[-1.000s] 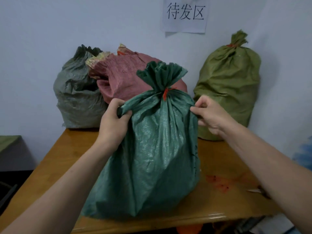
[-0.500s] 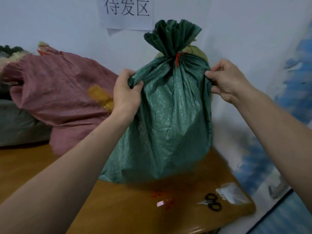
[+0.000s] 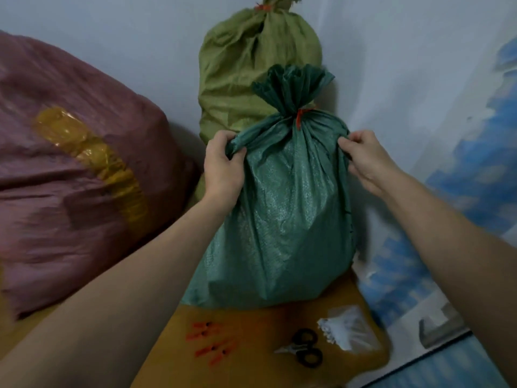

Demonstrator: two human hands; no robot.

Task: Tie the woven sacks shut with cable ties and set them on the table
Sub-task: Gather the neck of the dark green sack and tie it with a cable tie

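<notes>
the dark green sack stands upright at the far right corner of the desk, its neck closed by a red cable tie and its base apparently meeting the desk top. the left grip bunches a fold at the left shoulder. the right grip pinches the right shoulder. the olive sack stands just behind, the pink sack to the left. risk: the base sits near the right edge, so an unsteadied release may tip the sack off, or forward onto the scissors and loose orange ties.
</notes>
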